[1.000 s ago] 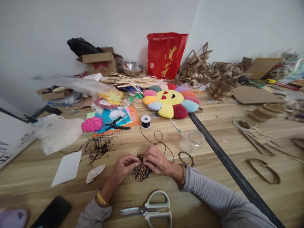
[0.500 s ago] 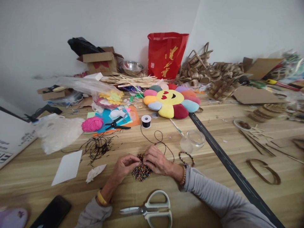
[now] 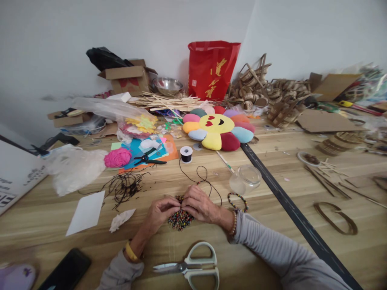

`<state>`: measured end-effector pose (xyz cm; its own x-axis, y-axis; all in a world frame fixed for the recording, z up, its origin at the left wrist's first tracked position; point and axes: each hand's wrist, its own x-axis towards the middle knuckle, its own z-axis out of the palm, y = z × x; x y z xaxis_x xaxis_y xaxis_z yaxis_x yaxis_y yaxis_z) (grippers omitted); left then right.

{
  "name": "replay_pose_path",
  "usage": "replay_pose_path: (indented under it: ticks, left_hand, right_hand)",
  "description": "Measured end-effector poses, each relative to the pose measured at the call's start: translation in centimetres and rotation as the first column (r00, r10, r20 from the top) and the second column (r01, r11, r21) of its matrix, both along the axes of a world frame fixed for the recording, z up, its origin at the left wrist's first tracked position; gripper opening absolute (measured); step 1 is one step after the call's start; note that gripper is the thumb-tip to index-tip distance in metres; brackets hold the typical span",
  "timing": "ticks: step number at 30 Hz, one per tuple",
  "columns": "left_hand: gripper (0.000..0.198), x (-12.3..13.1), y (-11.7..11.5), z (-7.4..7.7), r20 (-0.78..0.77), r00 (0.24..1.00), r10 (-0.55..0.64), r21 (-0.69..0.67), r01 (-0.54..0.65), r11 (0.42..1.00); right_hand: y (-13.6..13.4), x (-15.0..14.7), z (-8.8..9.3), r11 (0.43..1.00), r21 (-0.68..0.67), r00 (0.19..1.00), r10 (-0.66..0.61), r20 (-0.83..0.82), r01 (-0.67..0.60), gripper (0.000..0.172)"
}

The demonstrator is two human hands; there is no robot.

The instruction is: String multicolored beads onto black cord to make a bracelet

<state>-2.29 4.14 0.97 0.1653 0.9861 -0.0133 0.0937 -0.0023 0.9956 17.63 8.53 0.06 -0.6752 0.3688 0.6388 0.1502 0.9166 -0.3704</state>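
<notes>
Over a heap of small multicoloured beads (image 3: pixel 180 222) my two hands meet, fingertips nearly touching. My left hand (image 3: pixel 161 211) is closed in a pinch at the heap's left edge. From the right, my right hand (image 3: pixel 201 205) also pinches, its fingers curled over the heap's upper side. Whatever is between the fingertips is too small to make out. A thin black cord (image 3: pixel 206 171) runs from a spool (image 3: pixel 186 155), loops on the table and disappears beside my right hand. A beaded bracelet (image 3: pixel 245 203) lies right of that hand. White-handled scissors (image 3: pixel 193 266) rest below the beads.
A glass jar (image 3: pixel 249 179) stands right of the cord. Tangled black cords (image 3: pixel 123 187), white paper (image 3: pixel 86 213) and crumpled tissue (image 3: pixel 121 220) lie leftward. Further back are pink yarn (image 3: pixel 117 158), pliers (image 3: pixel 149 160) and a flower cushion (image 3: pixel 219 129). A phone (image 3: pixel 66 270) lies at the lower left.
My left fingertips have shifted very slightly to the right, towards my right fingers. My right hand and the things on the table look the same.
</notes>
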Motion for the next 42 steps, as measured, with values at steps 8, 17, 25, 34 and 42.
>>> replay_pose_path:
  ticks: [8,17,25,34,42]
  left_hand:
    - [0.017,0.01,-0.06,-0.3,0.018,0.998,0.055,-0.049,-0.054,0.997]
    - [0.019,0.19,0.06,0.13,0.0,1.0,0.021,-0.027,-0.021,0.999]
    - [0.02,0.33,-0.09,0.54,-0.032,0.999,-0.022,0.002,0.022,1.0]
    - [0.027,0.2,-0.1,0.27,-0.025,0.999,0.035,0.037,-0.034,0.999]
    - [0.023,0.34,-0.11,0.45,-0.04,0.998,0.037,0.034,-0.036,0.999]
  right_hand:
    - [0.08,-0.11,0.03,0.999,0.005,0.999,0.032,-0.044,-0.032,0.011]
    - [0.02,-0.22,0.02,0.999,0.001,0.999,0.033,-0.037,-0.033,0.012]
    - [-0.08,-0.07,0.0,1.0,-0.012,1.0,0.027,0.016,-0.026,0.006]
    - [-0.05,0.39,-0.02,0.977,-0.124,0.968,-0.193,-0.162,0.174,0.018]
    - [-0.11,-0.11,-0.22,0.997,-0.057,0.997,0.048,-0.056,-0.051,0.013]
